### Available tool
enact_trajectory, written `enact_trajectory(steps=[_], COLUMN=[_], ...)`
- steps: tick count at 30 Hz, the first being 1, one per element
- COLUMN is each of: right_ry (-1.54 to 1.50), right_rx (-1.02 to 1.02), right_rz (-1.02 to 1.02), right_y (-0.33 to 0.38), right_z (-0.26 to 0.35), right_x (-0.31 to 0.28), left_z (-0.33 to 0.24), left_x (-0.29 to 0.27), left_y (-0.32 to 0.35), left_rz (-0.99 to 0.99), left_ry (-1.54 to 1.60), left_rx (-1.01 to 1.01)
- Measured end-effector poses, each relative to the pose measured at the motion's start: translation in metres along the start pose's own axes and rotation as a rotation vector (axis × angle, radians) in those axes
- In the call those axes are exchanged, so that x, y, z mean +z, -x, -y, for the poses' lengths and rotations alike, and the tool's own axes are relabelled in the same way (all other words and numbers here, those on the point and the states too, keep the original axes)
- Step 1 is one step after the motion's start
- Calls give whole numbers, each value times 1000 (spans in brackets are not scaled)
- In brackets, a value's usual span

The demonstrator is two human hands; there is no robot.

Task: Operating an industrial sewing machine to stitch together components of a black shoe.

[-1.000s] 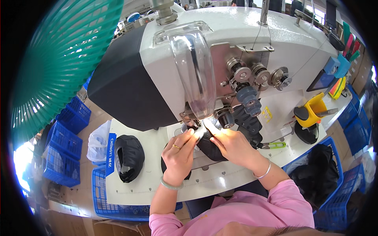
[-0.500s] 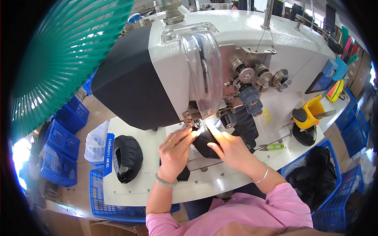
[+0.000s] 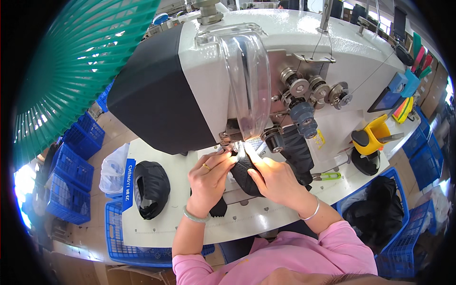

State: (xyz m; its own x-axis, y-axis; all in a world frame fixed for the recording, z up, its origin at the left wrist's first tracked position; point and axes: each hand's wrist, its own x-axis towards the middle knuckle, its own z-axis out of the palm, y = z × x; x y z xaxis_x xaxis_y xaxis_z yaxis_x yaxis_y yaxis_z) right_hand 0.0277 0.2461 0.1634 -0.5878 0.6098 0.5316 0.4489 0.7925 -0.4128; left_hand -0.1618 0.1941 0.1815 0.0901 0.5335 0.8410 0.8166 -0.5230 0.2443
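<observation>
A black shoe upper [image 3: 246, 176] lies beneath the needle area of a large white sewing machine [image 3: 204, 80], lit by a small lamp. My left hand [image 3: 207, 178], with a ring and a pale bangle, pinches its left edge, fingertips close to the presser foot. My right hand [image 3: 281, 184], wearing a thin bangle, grips the upper from the right, index finger stretched toward the needle and thumb lower down. The needle tip and the fingertips there are partly hidden by the machine's clear guard [image 3: 248, 90] and glare.
On the white table [image 3: 175, 232], a finished-looking black upper [image 3: 152, 189] sits left, and stacked black pieces [image 3: 297, 156] lie right, beside green thread snips [image 3: 327, 176]. A yellow holder [image 3: 373, 135] stands farther right. Blue crates [image 3: 69, 197] and a green fan [image 3: 71, 61] flank the workplace.
The shoe upper has turned slightly under the machine, its near end now more upright and more of its patterned side showing. Both hands keep their hold. The whole view has shifted a little.
</observation>
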Motion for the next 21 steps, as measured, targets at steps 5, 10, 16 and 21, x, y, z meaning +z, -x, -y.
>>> enact_trajectory(steps=[5,10,16,21], right_ry=[22,17,122,242], right_rx=[26,21,116,-152], right_rz=[-4,18,76,-102], right_y=[-4,-13,-27,-45], right_z=[3,-1,-14,-26], right_x=[2,-7,-13,-5], left_z=[1,-2,1,-3], left_x=[-2,-4,-6,-4], left_y=[-3,-12,-15,-18], left_rz=[13,54,81,83], left_ry=[-3,-43,-110,-158], left_rx=[19,22,90,108])
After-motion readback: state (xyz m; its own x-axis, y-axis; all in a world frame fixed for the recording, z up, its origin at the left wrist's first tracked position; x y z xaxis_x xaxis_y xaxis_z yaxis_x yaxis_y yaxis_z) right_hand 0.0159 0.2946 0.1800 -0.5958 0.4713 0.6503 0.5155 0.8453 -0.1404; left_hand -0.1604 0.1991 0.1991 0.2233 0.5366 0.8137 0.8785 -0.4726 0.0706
